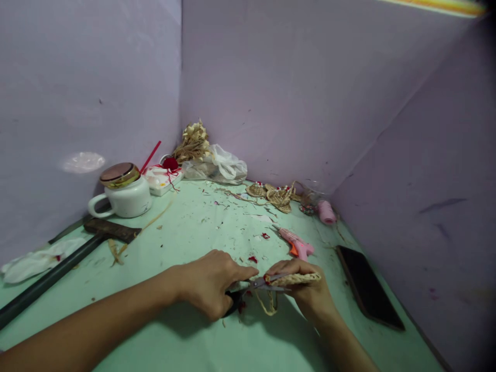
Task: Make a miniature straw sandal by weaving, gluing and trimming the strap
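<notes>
My left hand (211, 281) is closed round the black handles of a pair of scissors (253, 287), low over the green table. The blades point right and meet a small woven straw piece (300, 279). My right hand (306, 289) pinches that straw piece from behind. A loose straw strand (269, 309) hangs below the blades. Red scraps lie on the table just beyond both hands.
A pink glue gun (296, 244) lies behind my right hand, a dark phone (368, 287) to its right. A hammer (73, 253), white lidded mug (124, 196), tissue, plastic bag (220, 165), straw pieces (277, 195) and pink spool (326, 212) line the lilac walls.
</notes>
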Motion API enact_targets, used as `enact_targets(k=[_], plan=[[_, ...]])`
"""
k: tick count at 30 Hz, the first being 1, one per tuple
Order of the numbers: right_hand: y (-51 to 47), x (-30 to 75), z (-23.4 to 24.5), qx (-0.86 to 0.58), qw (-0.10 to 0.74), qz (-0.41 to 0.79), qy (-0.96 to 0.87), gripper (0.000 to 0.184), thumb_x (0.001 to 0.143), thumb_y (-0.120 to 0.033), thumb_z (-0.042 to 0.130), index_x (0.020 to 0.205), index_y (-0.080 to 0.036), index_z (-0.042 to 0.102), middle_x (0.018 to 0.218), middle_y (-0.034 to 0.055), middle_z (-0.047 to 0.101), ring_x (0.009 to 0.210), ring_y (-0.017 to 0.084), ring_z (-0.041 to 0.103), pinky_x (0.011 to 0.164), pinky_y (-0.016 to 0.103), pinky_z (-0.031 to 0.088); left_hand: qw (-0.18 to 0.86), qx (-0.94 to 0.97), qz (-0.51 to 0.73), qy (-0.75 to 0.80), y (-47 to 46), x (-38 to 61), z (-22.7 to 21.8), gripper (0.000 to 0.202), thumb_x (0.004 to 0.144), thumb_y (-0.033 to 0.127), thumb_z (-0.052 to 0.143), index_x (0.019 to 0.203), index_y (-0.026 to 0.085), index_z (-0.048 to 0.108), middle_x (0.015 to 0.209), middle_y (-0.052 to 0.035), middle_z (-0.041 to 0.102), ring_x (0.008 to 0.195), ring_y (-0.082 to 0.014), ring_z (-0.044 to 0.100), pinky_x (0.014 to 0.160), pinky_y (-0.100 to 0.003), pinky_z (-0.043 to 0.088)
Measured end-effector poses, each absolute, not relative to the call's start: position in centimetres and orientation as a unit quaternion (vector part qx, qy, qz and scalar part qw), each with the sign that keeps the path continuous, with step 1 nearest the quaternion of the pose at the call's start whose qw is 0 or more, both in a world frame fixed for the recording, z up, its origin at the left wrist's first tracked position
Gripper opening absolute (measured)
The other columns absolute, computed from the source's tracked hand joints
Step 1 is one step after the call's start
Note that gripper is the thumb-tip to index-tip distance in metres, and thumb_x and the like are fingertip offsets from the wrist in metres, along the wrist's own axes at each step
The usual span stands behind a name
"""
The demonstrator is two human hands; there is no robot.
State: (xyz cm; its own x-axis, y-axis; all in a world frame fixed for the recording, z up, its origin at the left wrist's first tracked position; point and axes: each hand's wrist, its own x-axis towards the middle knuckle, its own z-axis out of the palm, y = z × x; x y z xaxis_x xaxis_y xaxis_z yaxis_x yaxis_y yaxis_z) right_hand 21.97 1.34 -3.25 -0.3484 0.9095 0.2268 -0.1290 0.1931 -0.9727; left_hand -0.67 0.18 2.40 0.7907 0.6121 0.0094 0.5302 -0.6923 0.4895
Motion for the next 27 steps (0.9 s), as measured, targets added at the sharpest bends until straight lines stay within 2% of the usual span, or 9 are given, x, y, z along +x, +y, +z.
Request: enact_targets(k=[5, 8, 10, 12, 16, 18, 22, 25, 27], plan=[[1.6, 22.0, -3.7, -0.295, 0.498, 0.543, -0.608, 0.015, 0.062, -0.012, 0.072, 0.07, -0.025, 0.069, 0.076, 0.0021, 0.073, 0.07, 0.021, 0.066, 0.062, 0.033, 0.054, 0.269, 0.912, 0.092, 0.295, 0.3, -0.8, 2.3, 0.038, 0.059, 0.009, 0.048, 0.092, 0.024, 0.056, 0.061, 0.0047, 0.057, 0.051, -0.0109, 0.046, 0.049, -0.019, 0.035], [1.6, 21.9, -3.2, -0.286, 0.503, 0.513, -0.635, 0.016, 0.063, -0.01, 0.072, 0.072, -0.024, 0.069, 0.076, 0.0027, 0.073, 0.071, 0.021, 0.067, 0.062, 0.033, 0.054, 0.26, 0.911, 0.096, 0.306, 0.8, -1.4, 2.6, 0.047, 0.058, 0.008, 0.048, 0.1, 0.027, 0.057, 0.068, 0.0037, 0.06, 0.057, -0.0123, 0.051, 0.054, -0.02, 0.038], [1.5, 21.9, -2.7, -0.277, 0.535, 0.446, -0.662, 0.021, 0.063, -0.008, 0.071, 0.075, -0.024, 0.07, 0.076, 0.0026, 0.073, 0.072, 0.021, 0.068, 0.062, 0.034, 0.055, 0.253, 0.903, 0.127, 0.322, 1.4, -1.8, 2.5, 0.05, 0.057, 0.009, 0.049, 0.102, 0.027, 0.058, 0.075, 0.0024, 0.062, 0.065, -0.014, 0.054, 0.06, -0.022, 0.039], [1.3, 21.9, -2.4, -0.28, 0.578, 0.33, -0.692, 0.027, 0.065, -0.004, 0.068, 0.081, -0.025, 0.07, 0.082, 0.0032, 0.072, 0.077, 0.021, 0.067, 0.067, 0.036, 0.055, 0.287, 0.872, 0.182, 0.353, 2.0, -2.0, 2.1, 0.045, 0.058, 0.011, 0.05, 0.101, 0.024, 0.06, 0.079, 0.0009, 0.062, 0.07, -0.0146, 0.054, 0.062, -0.022, 0.039], [0.9, 22.1, -2.4, -0.273, 0.596, 0.087, -0.75, 0.037, 0.068, 0.0, 0.062, 0.096, -0.023, 0.068, 0.093, 0.0063, 0.069, 0.087, 0.024, 0.064, 0.077, 0.043, 0.05, 0.465, 0.756, 0.248, 0.387, 2.4, -1.4, 1.0, 0.037, 0.063, 0.015, 0.05, 0.099, 0.015, 0.058, 0.076, -0.0015, 0.059, 0.065, -0.0123, 0.051, 0.056, -0.02, 0.038], [0.8, 22.3, -2.5, -0.258, 0.586, 0.026, -0.768, 0.039, 0.068, 0.0, 0.062, 0.099, -0.022, 0.067, 0.095, 0.0072, 0.068, 0.089, 0.025, 0.062, 0.077, 0.045, 0.049, 0.486, 0.769, 0.218, 0.354, 2.3, -1.4, 0.8, 0.034, 0.062, 0.013, 0.05, 0.095, 0.015, 0.059, 0.069, 0.0011, 0.056, 0.059, -0.01, 0.046, 0.051, -0.019, 0.035], [0.8, 22.8, -2.2, -0.282, 0.575, -0.059, -0.766, 0.036, 0.068, -0.002, 0.064, 0.097, -0.022, 0.068, 0.096, 0.0074, 0.067, 0.091, 0.026, 0.059, 0.077, 0.045, 0.047, 0.429, 0.826, 0.158, 0.331, 3.2, -3.2, 1.1, 0.034, 0.056, 0.004, 0.048, 0.083, 0.018, 0.063, 0.064, 0.0034, 0.053, 0.056, -0.0085, 0.043, 0.048, -0.018, 0.032], [0.6, 22.7, -1.8, -0.312, 0.576, -0.119, -0.746, 0.029, 0.07, -0.005, 0.065, 0.092, -0.023, 0.069, 0.092, 0.0071, 0.068, 0.086, 0.024, 0.056, 0.074, 0.042, 0.045, 0.561, 0.744, 0.143, 0.335, 4.6, -4.5, 0.9, 0.037, 0.055, 0.008, 0.057, 0.09, 0.018, 0.061, 0.075, -0.0007, 0.062, 0.064, -0.0126, 0.054, 0.053, -0.02, 0.039], [0.2, 22.4, -1.7, -0.319, 0.558, -0.15, -0.752, 0.022, 0.073, -0.009, 0.064, 0.09, -0.022, 0.069, 0.087, 0.0072, 0.069, 0.082, 0.023, 0.055, 0.071, 0.04, 0.044, 0.636, 0.658, 0.186, 0.357, 4.9, -4.2, 0.6, 0.039, 0.054, 0.015, 0.065, 0.092, 0.017, 0.057, 0.078, -0.0043, 0.065, 0.062, -0.0144, 0.057, 0.049, -0.022, 0.04]])
